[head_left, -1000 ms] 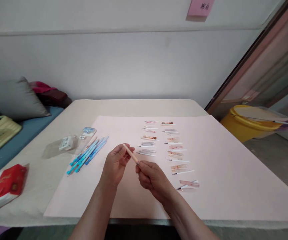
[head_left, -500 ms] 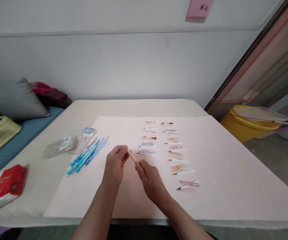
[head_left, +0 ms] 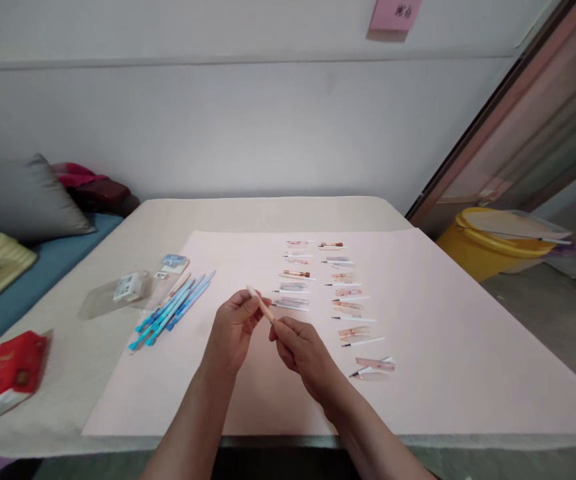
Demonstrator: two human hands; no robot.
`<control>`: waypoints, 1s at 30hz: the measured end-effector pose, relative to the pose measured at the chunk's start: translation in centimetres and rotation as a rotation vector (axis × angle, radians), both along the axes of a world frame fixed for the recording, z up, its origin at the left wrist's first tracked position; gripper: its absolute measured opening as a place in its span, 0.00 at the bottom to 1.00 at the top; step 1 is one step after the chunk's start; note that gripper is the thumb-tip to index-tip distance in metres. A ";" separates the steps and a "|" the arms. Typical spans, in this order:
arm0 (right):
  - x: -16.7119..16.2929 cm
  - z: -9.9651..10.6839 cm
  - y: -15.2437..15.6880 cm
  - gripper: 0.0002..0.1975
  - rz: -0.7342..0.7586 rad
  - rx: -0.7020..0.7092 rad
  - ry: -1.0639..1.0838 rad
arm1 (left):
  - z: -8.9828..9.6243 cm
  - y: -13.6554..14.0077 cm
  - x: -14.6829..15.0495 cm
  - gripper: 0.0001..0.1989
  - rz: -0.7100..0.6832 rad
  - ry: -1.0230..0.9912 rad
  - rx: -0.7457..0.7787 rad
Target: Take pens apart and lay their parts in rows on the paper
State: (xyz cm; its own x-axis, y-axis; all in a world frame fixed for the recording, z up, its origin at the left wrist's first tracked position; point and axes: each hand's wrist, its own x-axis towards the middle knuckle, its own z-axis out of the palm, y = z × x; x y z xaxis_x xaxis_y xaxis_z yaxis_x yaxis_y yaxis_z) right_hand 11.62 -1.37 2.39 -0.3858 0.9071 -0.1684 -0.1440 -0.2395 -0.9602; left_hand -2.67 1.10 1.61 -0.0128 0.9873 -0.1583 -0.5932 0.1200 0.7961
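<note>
Over the middle of the pink sheet [head_left: 268, 413], both hands hold one pale peach pen [head_left: 265, 308], tilted with its upper end to the left. My left hand [head_left: 233, 327] pinches it near the upper end. Thumb and fingers of my right hand [head_left: 301, 347] grip its lower end, hiding the tip. Beyond and to the right lie two columns of pen parts: clear barrel pieces [head_left: 353, 332] and thin white refills [head_left: 363, 342] with dark tips. To the left is a bundle of blue pens [head_left: 173, 310], with a peach one among them.
Left of the pens lie a clear plastic bag with a white box [head_left: 131, 287] and a blue-and-white packet [head_left: 174, 262]. A red tissue pack [head_left: 11, 373] sits at the left edge. A yellow bucket [head_left: 488, 247] stands on the floor at right.
The pen's upper end now shows more above my left fingers, and my left grip has slid down it. My right hand has turned slightly. The whole view has shifted a little.
</note>
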 end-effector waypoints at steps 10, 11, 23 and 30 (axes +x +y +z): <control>-0.2 -0.6 -0.1 0.14 -0.048 0.255 -0.361 | 0.2 -0.2 0.3 0.07 0.103 0.085 0.017; -0.2 -0.7 -0.2 0.14 -0.055 0.310 -0.415 | 0.2 -0.1 0.3 0.07 0.109 0.088 0.017; 0.7 -0.5 0.4 0.14 0.019 0.000 0.008 | 0.9 -0.4 0.2 0.15 -0.092 0.020 0.006; 0.7 -0.7 0.4 0.13 0.016 -0.002 0.049 | 0.5 -0.4 0.2 0.08 -0.054 0.059 0.056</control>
